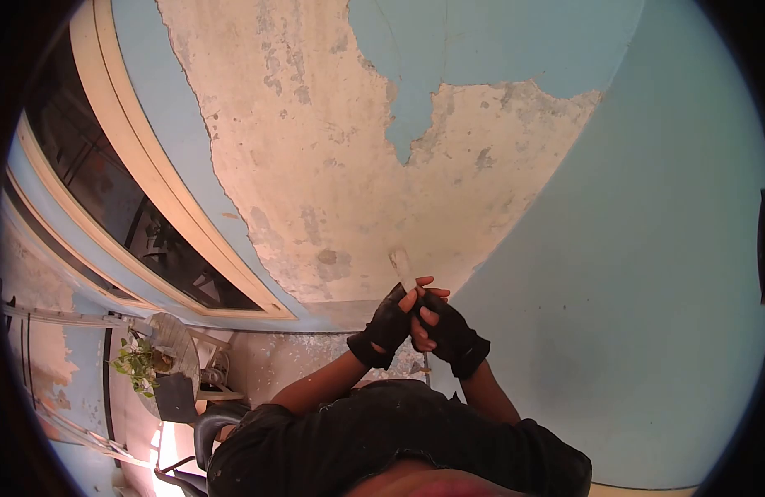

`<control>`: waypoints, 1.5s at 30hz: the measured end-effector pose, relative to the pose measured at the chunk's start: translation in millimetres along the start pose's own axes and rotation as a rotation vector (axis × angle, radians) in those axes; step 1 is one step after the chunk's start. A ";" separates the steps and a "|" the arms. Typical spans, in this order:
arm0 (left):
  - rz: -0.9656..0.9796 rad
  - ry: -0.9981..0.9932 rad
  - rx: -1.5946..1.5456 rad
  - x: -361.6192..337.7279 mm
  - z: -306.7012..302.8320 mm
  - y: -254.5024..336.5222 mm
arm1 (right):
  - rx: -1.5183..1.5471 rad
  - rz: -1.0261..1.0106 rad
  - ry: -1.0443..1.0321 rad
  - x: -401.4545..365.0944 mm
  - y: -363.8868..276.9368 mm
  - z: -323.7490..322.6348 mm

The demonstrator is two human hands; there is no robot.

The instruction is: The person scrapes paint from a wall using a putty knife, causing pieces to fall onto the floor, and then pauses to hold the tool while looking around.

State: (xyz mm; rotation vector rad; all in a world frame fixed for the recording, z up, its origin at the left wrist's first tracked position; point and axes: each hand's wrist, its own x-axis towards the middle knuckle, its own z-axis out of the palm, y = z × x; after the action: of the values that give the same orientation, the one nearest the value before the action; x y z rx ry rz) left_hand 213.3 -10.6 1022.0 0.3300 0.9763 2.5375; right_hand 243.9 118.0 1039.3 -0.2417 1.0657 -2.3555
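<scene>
My left hand (386, 325) and my right hand (445, 330), both in black fingerless gloves, meet in front of my chest. Their fingers curl together around the lower end of a scraper (400, 263) with a pale, flat blade. The blade points up and away from me and overlaps the lower part of the peeled wall (349, 199). My fingers hide its handle. Just under my hands, a thin dark rod (427, 369) shows in front of the floor.
Ragged blue paint (498, 41) borders the bare patch. A smooth blue wall (647, 248) stands at right. On the left are a cream window frame (150, 141), a round table (177, 344) with a leafy plant (136, 363), and a black chair (212, 431). Pale flakes litter the floor (295, 352).
</scene>
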 end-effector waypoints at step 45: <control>-0.096 -0.050 0.182 -66.5 13.9 -39.2 | -1.261 -0.610 0.621 -159.9 1.7 70.4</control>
State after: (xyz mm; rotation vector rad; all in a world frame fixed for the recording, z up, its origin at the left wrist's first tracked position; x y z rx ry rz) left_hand 288.6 -5.5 1000.4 0.3877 1.1773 2.3494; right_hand 404.8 158.4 1094.4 -0.2982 3.0398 -1.8347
